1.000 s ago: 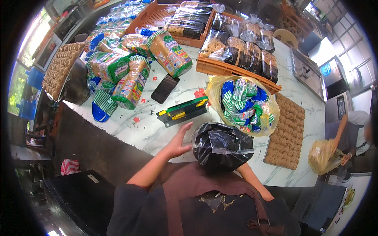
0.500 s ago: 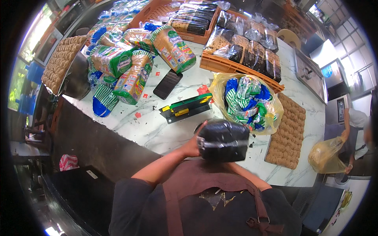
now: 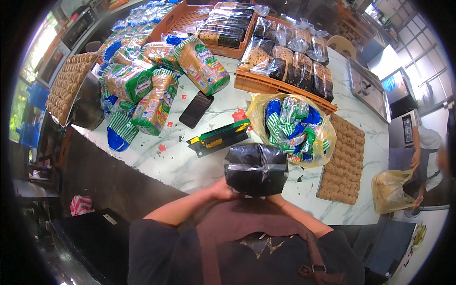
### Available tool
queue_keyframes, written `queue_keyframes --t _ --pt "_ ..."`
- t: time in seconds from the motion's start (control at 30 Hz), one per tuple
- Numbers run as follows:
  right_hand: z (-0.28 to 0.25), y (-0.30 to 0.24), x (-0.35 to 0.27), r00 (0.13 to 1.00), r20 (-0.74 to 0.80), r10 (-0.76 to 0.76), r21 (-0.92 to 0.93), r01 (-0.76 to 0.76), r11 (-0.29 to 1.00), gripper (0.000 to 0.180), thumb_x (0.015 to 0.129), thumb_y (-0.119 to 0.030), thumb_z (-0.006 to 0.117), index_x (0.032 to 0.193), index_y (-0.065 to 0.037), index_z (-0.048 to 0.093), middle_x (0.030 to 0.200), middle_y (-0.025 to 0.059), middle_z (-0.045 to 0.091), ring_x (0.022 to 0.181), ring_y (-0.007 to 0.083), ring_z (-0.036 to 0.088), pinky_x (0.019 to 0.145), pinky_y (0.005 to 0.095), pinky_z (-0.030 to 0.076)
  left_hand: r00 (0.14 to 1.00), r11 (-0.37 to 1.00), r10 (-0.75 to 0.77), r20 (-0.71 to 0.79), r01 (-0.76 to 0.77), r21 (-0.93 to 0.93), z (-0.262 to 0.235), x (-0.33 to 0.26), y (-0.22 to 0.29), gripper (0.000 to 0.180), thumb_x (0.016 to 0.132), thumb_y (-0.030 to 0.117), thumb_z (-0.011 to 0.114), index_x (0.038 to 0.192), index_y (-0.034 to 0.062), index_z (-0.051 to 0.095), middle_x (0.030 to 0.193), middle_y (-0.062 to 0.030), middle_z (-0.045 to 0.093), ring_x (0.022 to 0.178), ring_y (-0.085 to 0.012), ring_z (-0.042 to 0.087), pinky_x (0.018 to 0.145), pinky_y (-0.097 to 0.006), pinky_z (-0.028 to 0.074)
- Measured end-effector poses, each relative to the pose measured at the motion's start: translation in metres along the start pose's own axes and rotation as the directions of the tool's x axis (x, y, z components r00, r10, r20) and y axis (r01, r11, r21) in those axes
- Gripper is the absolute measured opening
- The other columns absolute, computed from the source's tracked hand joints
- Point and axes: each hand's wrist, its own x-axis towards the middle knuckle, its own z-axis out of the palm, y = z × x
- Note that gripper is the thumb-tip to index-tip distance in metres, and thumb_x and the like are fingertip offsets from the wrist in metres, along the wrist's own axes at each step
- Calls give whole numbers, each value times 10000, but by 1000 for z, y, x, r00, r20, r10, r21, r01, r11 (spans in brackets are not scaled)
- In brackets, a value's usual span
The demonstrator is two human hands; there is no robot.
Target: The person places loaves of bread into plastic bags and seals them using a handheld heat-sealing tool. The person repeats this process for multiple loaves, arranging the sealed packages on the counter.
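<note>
Dark bagged loaf point(image 3: 256, 169) held close at near counter edge, left of yellow bag point(image 3: 323, 142). Left hand point(image 3: 223, 190) fingers gripped underside; right hand hidden, cannot tell. Advised supporting base, avoiding squeeze.

The dark bagged loaf point(image 3: 256, 169) hides the right hand and most of the left hand point(image 3: 223, 190)

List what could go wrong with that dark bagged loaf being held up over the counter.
1. The dark bagged loaf is held off the marble counter near its edge; the left hand shows only partly and the right is hidden, so the slick plastic might slip.
2. Lowered forward, it could knock the green and black tool.
3. It could also crowd the yellow bag.
</note>
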Motion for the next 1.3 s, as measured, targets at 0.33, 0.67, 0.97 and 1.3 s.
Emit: queue_keyframes --t 0.33,0.67,0.97,1.3 --pt "19 4 13 990 7 -144 -89 144 986 737 755 -344 770 1366 -66 464 1397 147 442 1309 323 399 1106 446 292 957 961 167 236 -211 176 -29 42 -18 776 693 197 817 1364 40 460 1353 -170 502 1289 -290 447 1121 -412 293" --pt "-10 -15 4 973 -58 -224 -138 214 967 708 797 -359 726 1386 -85 446 1422 130 422 1323 308 385 1117 440 278 916 897 282 286 -357 259 -41 27 9 871 676 333 837 1393 66 419 1434 -163 417 1276 -344 442 1115 -458 285" --pt "29 -6 23 983 6 -181 -17 181 983 681 834 -373 686 1405 -103 430 1444 114 403 1336 295 372 1127 435 266 949 967 181 258 -220 131 -35 75 -16 831 707 328 817 1390 70 420 1408 -172 442 1276 -322 452 1108 -429 306" --pt "16 10 10 983 -73 -170 13 171 985 652 875 -388 641 1425 -122 412 1469 97 382 1350 280 358 1138 430 252 965 970 166 201 -197 144 -40 86 -16 792 724 328 801 1384 93 432 1382 -182 470 1280 -310 460 1095 -399 339"
